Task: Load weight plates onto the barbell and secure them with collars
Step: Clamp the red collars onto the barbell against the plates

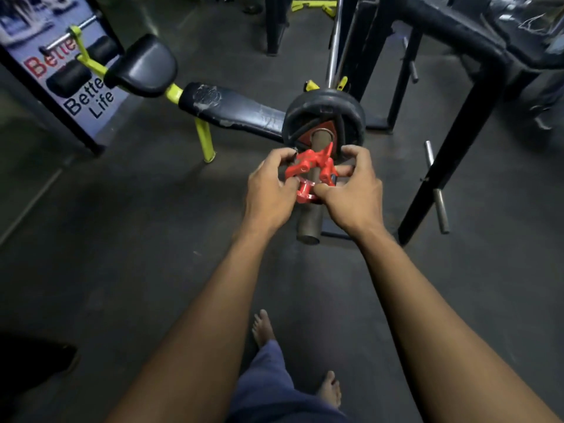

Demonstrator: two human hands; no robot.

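Dim indoor light throughout; the floor (pixel 128 239) is dark grey and murky, brighter in a pale patch beyond and to the left of the hands (pixel 314 190). Soft shadows lie below the forearms. Wide-angle bending curves the frame edges, corners darken, and fine detail is soft and smeared.

**Bare arms, bare feet, blue shorts**

Not much gear on this person. Both forearms are bare all the way up, with no sleeves showing, and the left hand (pixel 270 186) and right hand (pixel 355 187) have no gloves or wraps. Lower down there are dark blue shorts (pixel 268 389), loose fabric, and two bare feet (pixel 263 328) on the gym floor.
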